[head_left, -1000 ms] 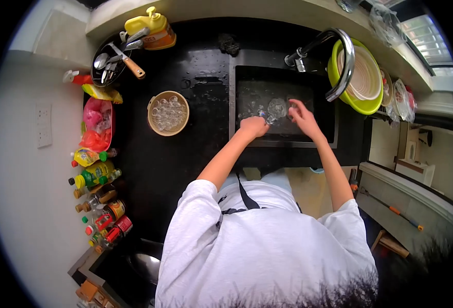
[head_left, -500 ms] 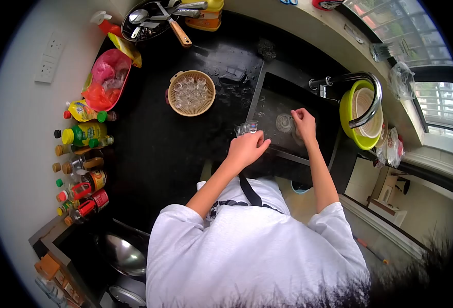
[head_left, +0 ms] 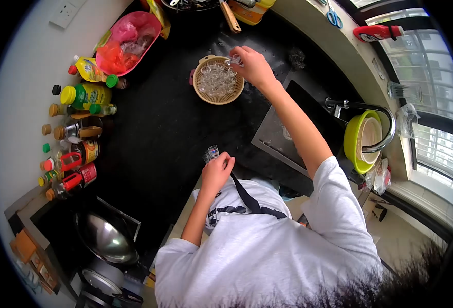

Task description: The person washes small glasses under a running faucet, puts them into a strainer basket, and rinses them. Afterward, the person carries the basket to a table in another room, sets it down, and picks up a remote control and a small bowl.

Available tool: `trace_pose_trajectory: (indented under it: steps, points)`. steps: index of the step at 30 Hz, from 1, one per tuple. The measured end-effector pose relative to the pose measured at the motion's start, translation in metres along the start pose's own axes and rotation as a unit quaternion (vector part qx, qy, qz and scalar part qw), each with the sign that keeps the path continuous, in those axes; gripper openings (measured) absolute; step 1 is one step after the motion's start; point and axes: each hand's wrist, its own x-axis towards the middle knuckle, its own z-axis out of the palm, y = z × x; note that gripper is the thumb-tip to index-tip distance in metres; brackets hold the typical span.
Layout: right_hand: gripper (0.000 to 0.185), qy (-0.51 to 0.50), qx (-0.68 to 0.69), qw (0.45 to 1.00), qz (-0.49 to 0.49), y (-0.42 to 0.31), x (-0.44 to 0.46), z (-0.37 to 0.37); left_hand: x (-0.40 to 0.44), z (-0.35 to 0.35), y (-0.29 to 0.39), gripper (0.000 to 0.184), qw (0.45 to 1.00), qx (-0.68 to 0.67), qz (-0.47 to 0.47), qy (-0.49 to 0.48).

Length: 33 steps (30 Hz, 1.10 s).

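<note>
My right hand (head_left: pixel 254 65) is over the right rim of a round beige plastic basket (head_left: pixel 201 94), its fingers closed on a small clear glass cup (head_left: pixel 235 60). Several small clear cups (head_left: pixel 217 79) fill the basket. Close to my body, my left hand (head_left: pixel 216 172) is closed around a few more small clear glasses (head_left: pixel 211 153) above the black counter; the back of the hand hides part of them.
To the right is a sink (head_left: pixel 275 138) with a curved faucet (head_left: pixel 385 123) and a green basin (head_left: pixel 353 138). Several bottles (head_left: pixel 90 95) line the left wall beside a pink tub (head_left: pixel 154 36). A wok (head_left: pixel 105 238) sits lower left.
My right hand has gone from over the sink to the basket, now with a small glass. My left hand has moved left, away from the sink edge, with its glasses. The view has shifted.
</note>
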Motion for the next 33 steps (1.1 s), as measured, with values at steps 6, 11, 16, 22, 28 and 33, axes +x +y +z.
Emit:
trace_pose_trajectory:
  steps: [6,11,16,22,28,33]
  points:
    - [0.024,-0.016,-0.036,0.999,-0.018,0.005,0.004,0.016,-0.003,-0.003,-0.018,0.024,0.999,-0.022,-0.015,0.025]
    - [0.02,-0.006,-0.051,0.998,-0.034,0.008,0.012,0.022,-0.002,-0.001,-0.009,0.024,1.0,-0.02,-0.012,0.015]
    - [0.021,-0.023,-0.067,0.997,-0.039,-0.001,0.014,0.02,-0.005,0.01,-0.014,0.023,0.999,-0.024,-0.02,0.01]
    - [0.019,-0.007,-0.03,0.999,0.014,0.002,0.008,0.013,-0.007,0.015,-0.02,0.022,0.999,-0.036,-0.016,-0.009]
    - [0.019,-0.035,-0.051,0.996,-0.064,0.008,0.011,0.023,-0.002,0.016,-0.021,0.023,0.998,-0.055,-0.005,0.001]
    - [0.027,-0.081,-0.064,0.993,-0.051,0.0,0.012,0.032,0.001,0.01,-0.018,0.021,0.998,-0.057,-0.014,-0.006]
